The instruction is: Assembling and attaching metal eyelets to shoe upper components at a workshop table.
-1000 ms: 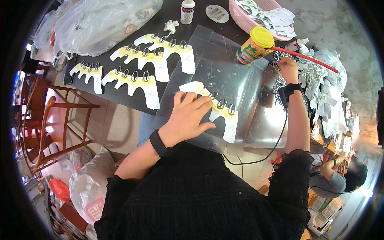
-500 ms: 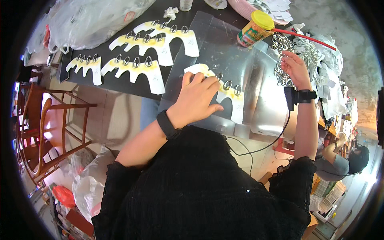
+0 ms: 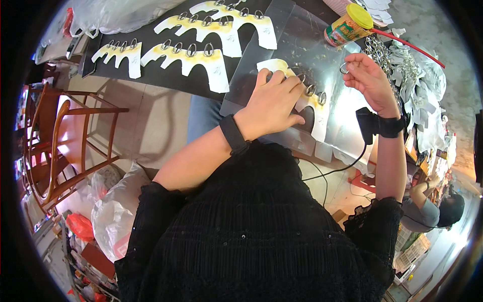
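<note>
- Resting the left hand (image 3: 274, 103) palm down over a white piece (image 3: 322, 118), on the clear sheet (image 3: 299, 38), close in front of the body.
- Keeping that left grip open, fingers spread and slightly bent, thumb apart; probably bearing down lightly to stop any sliding.
- Leaving the yellow-stained upper edge partly uncovered, with mounted rings (image 3: 322, 98) showing beside the fingers; perhaps gripped lower to spare that edge.
- Pinching 1 metal ring (image 3: 344, 68) in the right hand (image 3: 371, 83), with the grip closed at the fingertips; likely held by its rim to leave most of the loop free.
- Holding the ring raised above the sheet, between the white piece and the ring pile (image 3: 380, 50), touching neither.
- Lying farther left on the dark surface (image 3: 161, 75): 4 ringed pieces (image 3: 217, 75), 2 of them overlapping; seemingly set aside to leave the sheet free.
- Standing beyond the sheet's middle: a yellow-lidded can (image 3: 347, 27), with a red stick (image 3: 412, 46) reaching rightward from near the lid; apparently placed within the right hand's reach.
- Cannot tell how firmly pressed, with the fingers covering part of the piece.
</note>
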### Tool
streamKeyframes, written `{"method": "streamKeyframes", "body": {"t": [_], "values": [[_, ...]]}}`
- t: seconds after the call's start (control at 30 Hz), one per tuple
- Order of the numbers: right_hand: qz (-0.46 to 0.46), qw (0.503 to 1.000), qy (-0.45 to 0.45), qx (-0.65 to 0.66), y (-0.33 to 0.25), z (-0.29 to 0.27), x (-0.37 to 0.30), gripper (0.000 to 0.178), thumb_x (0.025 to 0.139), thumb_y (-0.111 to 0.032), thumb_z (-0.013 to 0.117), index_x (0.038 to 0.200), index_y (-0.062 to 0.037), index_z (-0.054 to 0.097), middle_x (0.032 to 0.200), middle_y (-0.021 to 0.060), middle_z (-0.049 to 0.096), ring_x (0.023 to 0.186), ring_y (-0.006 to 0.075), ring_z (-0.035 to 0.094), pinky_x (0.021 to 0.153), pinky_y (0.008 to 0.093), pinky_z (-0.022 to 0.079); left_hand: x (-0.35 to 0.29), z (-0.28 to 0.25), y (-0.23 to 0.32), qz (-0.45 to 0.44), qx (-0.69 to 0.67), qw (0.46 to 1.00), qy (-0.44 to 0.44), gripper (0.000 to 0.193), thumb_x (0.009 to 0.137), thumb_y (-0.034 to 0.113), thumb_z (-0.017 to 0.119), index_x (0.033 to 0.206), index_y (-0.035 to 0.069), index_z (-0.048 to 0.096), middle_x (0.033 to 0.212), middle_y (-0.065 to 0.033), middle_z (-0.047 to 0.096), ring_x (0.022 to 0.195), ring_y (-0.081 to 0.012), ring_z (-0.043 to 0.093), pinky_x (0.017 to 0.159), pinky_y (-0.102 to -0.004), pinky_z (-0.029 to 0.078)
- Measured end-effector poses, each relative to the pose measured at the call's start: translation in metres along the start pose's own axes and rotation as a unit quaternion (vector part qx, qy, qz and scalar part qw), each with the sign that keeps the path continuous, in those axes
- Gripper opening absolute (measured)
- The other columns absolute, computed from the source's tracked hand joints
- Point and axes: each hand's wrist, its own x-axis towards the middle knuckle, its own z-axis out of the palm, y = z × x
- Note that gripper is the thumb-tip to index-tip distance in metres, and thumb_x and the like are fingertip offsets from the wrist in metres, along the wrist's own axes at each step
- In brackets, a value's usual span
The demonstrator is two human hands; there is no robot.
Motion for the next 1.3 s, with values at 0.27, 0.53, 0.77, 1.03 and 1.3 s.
{"method": "streamKeyframes", "body": {"t": [0.27,0.53,0.77,1.03,1.3], "values": [[-0.029,0.990,0.007,-0.139,0.005,0.038,0.015,0.019,0.084,-0.011,0.054,0.100,-0.0015,0.052,0.082,0.0014,0.055,0.069,0.0077,0.054,0.060,0.0205,0.044,0.003,-0.001,0.002,-0.016,0.001,1.000,-0.010,0.060,0.058,0.040,0.071,0.105,0.007,0.054,0.108,-0.0032,0.053,0.095,-0.0201,0.045,0.087,-0.0382,0.027],[-0.018,0.979,0.003,-0.202,0.019,0.058,0.038,0.015,0.079,-0.009,0.057,0.093,-0.0025,0.056,0.076,0.0009,0.058,0.063,0.0076,0.052,0.057,0.0219,0.044,0.001,-0.001,0.004,-0.016,-0.009,1.000,-0.002,0.063,0.057,0.039,0.071,0.108,0.006,0.053,0.109,-0.0037,0.052,0.099,-0.0214,0.044,0.089,-0.0406,0.027],[-0.026,0.969,-0.002,-0.244,0.025,0.070,0.052,0.013,0.079,-0.008,0.057,0.092,-0.0026,0.058,0.075,-0.0004,0.056,0.063,0.0056,0.050,0.056,0.0189,0.040,0.003,-0.004,0.002,-0.024,-0.011,1.000,-0.010,0.064,0.060,0.040,0.070,0.111,0.007,0.051,0.110,-0.0056,0.052,0.114,-0.0282,0.035,0.095,-0.0501,0.020],[-0.047,0.959,-0.002,-0.279,0.032,0.072,0.058,0.014,0.078,-0.007,0.057,0.090,0.0002,0.059,0.075,0.0024,0.059,0.066,0.0079,0.053,0.062,0.0223,0.044,0.003,-0.006,-0.003,-0.026,-0.035,0.999,-0.032,0.065,0.061,0.041,0.069,0.114,0.008,0.049,0.113,-0.0072,0.051,0.120,-0.0295,0.031,0.097,-0.0533,0.015],[-0.061,0.947,0.013,-0.316,0.035,0.074,0.061,0.015,0.077,-0.008,0.059,0.089,-0.0002,0.060,0.077,0.0045,0.062,0.069,0.0098,0.057,0.065,0.0238,0.046,0.004,-0.009,-0.004,-0.022,-0.039,0.998,-0.048,0.068,0.061,0.042,0.069,0.117,0.009,0.047,0.115,-0.0077,0.050,0.122,-0.0280,0.030,0.097,-0.0528,0.013]]}}
